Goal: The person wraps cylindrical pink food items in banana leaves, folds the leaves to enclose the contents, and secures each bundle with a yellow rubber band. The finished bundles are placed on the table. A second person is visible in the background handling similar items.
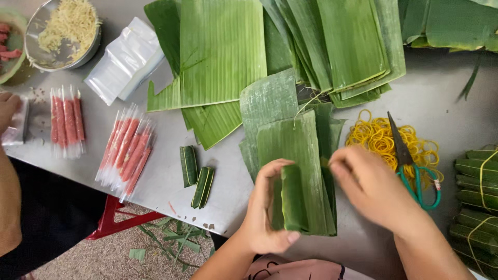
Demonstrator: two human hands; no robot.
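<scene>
While the left hand (267, 210) curls round a small folded banana-leaf roll (293, 199), thumb on one side & fingers wrapped behind, the roll stands upright on top of a short stack of cut leaf strips (295, 155) at the near table edge. Right hand (371, 186) is just beside it on the right, fingers bent & pinched narrow at the strip's right edge; can't tell if it grips anything. Behind the right hand lies a pile of yellow rubber bands (378, 137) w/ green-handled scissors (410, 166) laid across it, blades pointing away. Far right: tied leaf bundles (477, 197) stacked, bound w/ yellow bands. Two finished small leaf rolls (196, 176) lie side by side left of the strips, apart from the hands. Further left, clear sleeves w/ pink meat sticks (127, 150) fan out in two groups. Big banana leaves (223, 52) overlap across the back of the grey table (166, 186). Top left: metal bowl (62, 33) of pale shreds, next to a heap of clear plastic bags (127, 57). Another person's hand (8, 109) sits at the left edge.
</scene>
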